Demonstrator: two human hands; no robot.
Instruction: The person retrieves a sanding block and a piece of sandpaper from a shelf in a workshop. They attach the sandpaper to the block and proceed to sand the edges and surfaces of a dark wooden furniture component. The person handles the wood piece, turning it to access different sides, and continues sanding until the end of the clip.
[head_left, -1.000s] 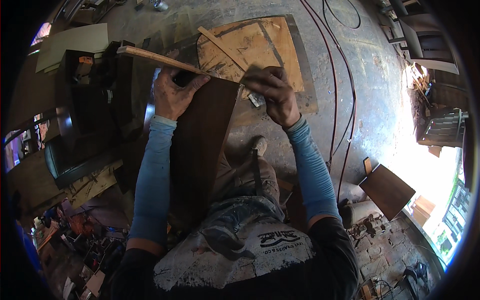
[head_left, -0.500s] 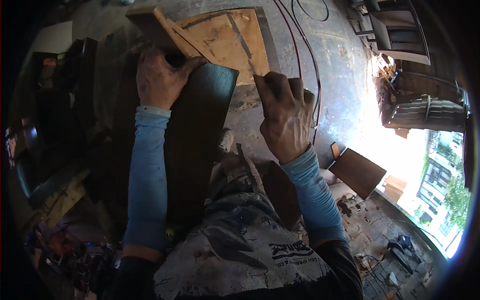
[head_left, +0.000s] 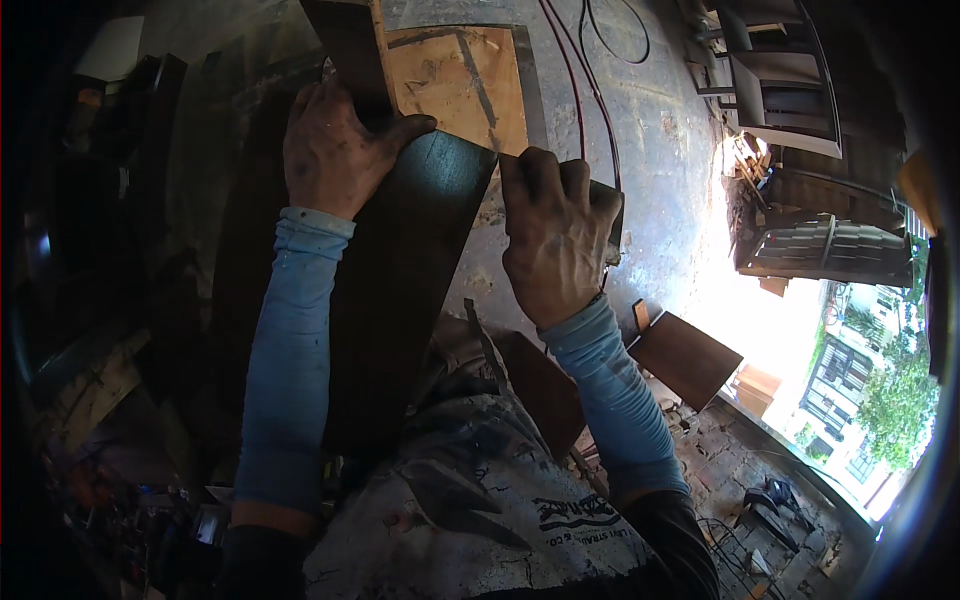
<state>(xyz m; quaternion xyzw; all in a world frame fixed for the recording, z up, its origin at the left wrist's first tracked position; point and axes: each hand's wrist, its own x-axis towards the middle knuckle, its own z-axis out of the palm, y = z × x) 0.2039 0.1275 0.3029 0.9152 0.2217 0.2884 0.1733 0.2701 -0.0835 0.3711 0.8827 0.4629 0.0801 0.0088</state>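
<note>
Narrow dark board (head_left: 350,55) swung steeper since the last frame, right hand (head_left: 558,225) in closer to the panel corner.
Left to right: left hand (head_left: 335,150), upper left of center, grasping the top edge of a large dark-brown panel (head_left: 400,250), thumb along that edge; can't tell if it also pins the board, which rises from its thumb fork with a pale raw edge. Panel is flat, smooth, straight-sided, slightly glossy near its top, running down center-left. Beyond it, stained tan plywood (head_left: 450,75), upper center, dark streaks. Right hand clenched on a thin, flat, dark piece (head_left: 613,215), kind unclear, fingertips just beside panel corner; contact unclear. Farther right, reddish-brown rectangular board (head_left: 687,358).
</note>
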